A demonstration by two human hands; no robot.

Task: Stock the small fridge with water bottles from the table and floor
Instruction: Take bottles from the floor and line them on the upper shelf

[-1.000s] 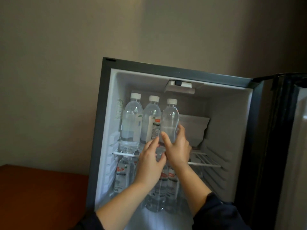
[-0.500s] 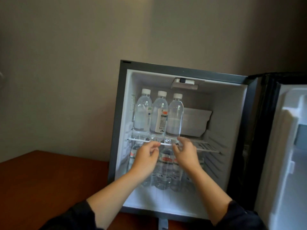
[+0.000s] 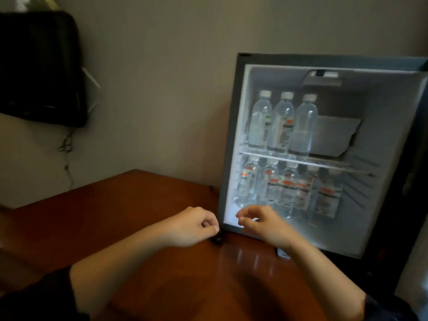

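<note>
Beige wall (image 3: 162, 77) and a reddish-brown wooden surface (image 3: 115, 216) frame the small fridge (image 3: 231, 135), which stands open on the surface with its interior lit. On my head-camera feed, the three upper water bottles (image 3: 281, 126), white-capped, stand upright in a row on the fridge's wire shelf (image 3: 335, 166), toward its left wall and close against one another. Behind them, toward the fridge's right wall, sits a pale grey box-shaped compartment (image 3: 333, 135). Below the shelf, the lower water bottles (image 3: 287, 188), with red-banded labels, stand packed on the fridge floor. I count about five, though blur keeps me from an exact number. A light housing (image 3: 323, 76) is fixed to the fridge ceiling.

Both of the person's hands are outside the fridge, low in front of its bottom left corner. The left grip (image 3: 192, 228) hovers just left of that corner, over the surface, fingers curled into the palm and holding nothing. The right grip (image 3: 266, 224) is in front of the fridge's lower sill, fingers loosely bent, thumb and forefinger apart, likewise empty.

A small dark object (image 3: 216, 239) lies on the surface at the fridge's corner, just under the left grip; I cannot tell what it is. Dark sleeves (image 3: 34, 302) cover both arms above the forearm. Well to the left of the fridge, a black unit (image 3: 39, 66) is mounted on the wall, with thin cables (image 3: 67, 154) hanging beneath it.
</note>
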